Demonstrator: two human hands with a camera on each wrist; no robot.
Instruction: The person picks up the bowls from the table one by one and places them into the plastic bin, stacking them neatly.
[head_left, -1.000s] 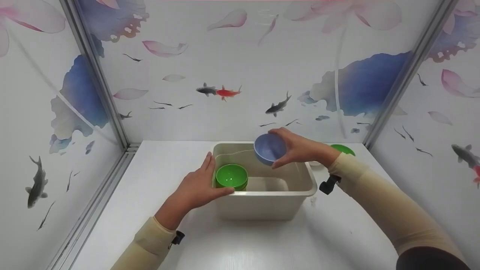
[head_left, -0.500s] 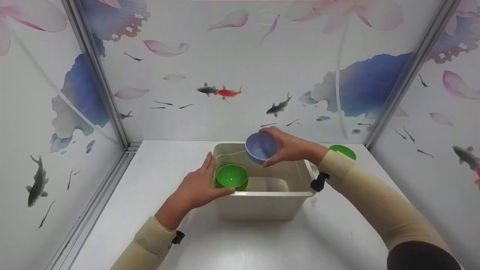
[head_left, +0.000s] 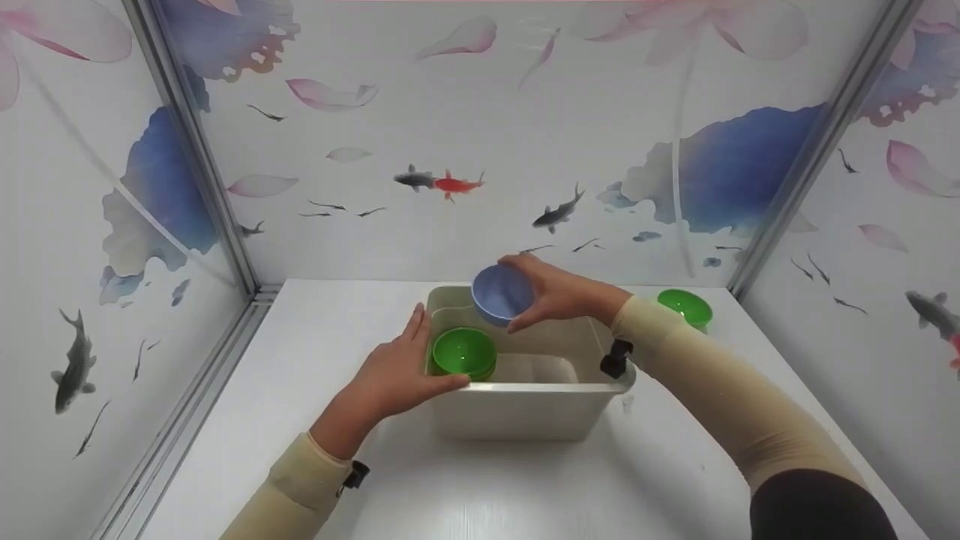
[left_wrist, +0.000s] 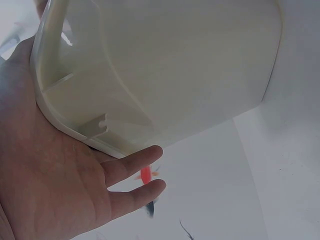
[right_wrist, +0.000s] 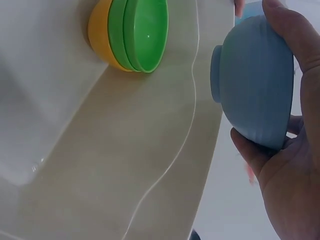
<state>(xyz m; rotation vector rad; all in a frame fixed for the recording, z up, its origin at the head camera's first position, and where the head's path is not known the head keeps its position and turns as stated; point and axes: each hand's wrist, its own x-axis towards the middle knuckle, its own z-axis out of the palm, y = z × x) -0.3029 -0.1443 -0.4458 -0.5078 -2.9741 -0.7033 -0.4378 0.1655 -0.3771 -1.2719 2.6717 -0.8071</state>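
My right hand grips a blue bowl by its rim, thumb on the near side and fingers on the far side. The bowl is tilted and hangs above the beige plastic bin. Inside the bin, at its left end, a stack holds green bowls on top of an orange bowl. My left hand rests against the bin's near left corner, its thumb along the front rim. In the left wrist view its visible fingers stretch straight beside the outer wall.
Another green bowl stands on the white table at the back right, beyond my right forearm. Printed panels with fish and petals close off the back and both sides.
My right hand has carried the blue bowl leftward over the bin, closer to the green stack. The green bowl at the back right shows more fully now. The left hand stays in place.
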